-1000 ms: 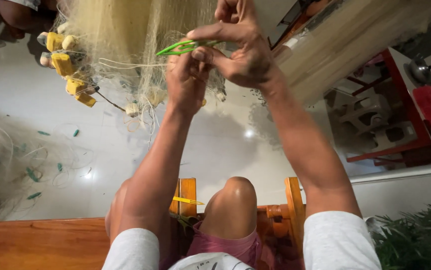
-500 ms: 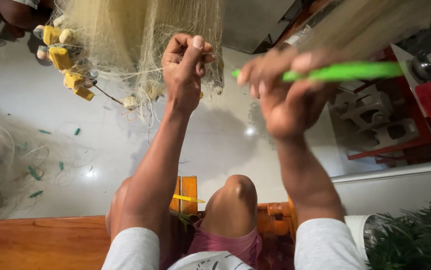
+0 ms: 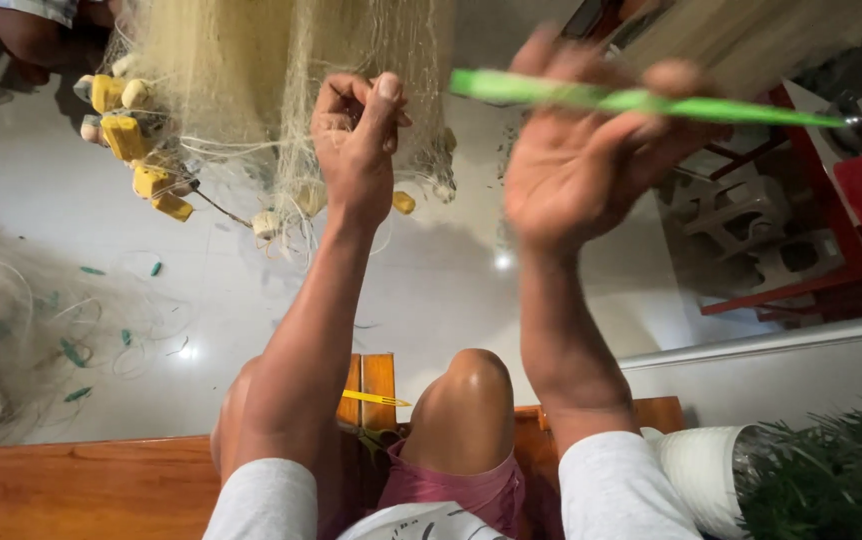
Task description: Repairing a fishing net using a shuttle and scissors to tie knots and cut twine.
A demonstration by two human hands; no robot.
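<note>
A pale, fine-meshed fishing net (image 3: 251, 90) hangs in soft folds above the glossy white floor (image 3: 101, 280); chunky yellow foam floats (image 3: 129, 135) cluster along its left edge; the left hand (image 3: 356, 150) pinches the mesh in closed fingers; the right hand (image 3: 581, 165), blurred, grips a long, slim green plastic netting needle (image 3: 631, 100) just right of the net.

Two hands (image 3: 356, 150) (image 3: 576, 160), one green netting needle (image 3: 641, 100), one pale net (image 3: 251, 70).
</note>
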